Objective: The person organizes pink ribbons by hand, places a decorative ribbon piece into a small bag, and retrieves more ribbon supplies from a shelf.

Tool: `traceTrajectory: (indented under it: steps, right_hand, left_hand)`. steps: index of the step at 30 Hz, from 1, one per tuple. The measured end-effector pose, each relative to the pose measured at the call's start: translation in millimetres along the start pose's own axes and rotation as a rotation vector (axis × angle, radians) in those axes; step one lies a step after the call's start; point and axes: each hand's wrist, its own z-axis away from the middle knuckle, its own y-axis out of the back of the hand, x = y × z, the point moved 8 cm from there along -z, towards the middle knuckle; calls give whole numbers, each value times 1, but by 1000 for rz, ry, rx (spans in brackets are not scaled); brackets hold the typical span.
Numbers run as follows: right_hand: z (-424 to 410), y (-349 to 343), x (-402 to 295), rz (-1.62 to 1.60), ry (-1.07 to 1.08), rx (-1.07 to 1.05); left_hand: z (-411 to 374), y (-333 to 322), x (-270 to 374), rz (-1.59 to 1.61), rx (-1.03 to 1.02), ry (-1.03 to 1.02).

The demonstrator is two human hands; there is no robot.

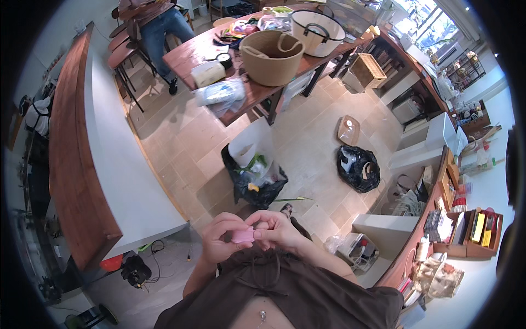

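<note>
A small pink roll (243,235), seemingly of ribbon or tape, is held up close before my chest. My left hand (222,236) grips it from the left, thumb below and fingers curled over the top. From the other side my right hand (276,231) pinches its right edge between thumb and bent fingers. Whether a loose end is lifted from the roll is too small to tell. Just beyond my hands, a black bin bag (263,196) stands open on the floor with a white sheet, green leaves and clear plastic inside.
Ahead, a wooden table (181,57) carries a woven rope basket (271,61), a white bucket (318,35) and plastic packs. A person (158,28) stands beyond. Another black bag (357,168) lies on the tiles. A wood-topped counter (74,164) runs along the left, a cluttered shelf (415,242) along the right.
</note>
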Motion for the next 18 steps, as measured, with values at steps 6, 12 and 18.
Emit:
traceTrajectory:
  steps: [6, 12, 18]
  right_hand:
    - [69, 154, -94, -26, 144, 132]
    - [129, 252, -173, 185, 349, 389]
    - [159, 348, -193, 517, 375, 842]
  left_hand:
    - [-104, -169, -46, 462, -127, 128]
    - [-198, -271, -62, -66, -410, -121]
    - [-254, -361, -137, 5, -706, 161]
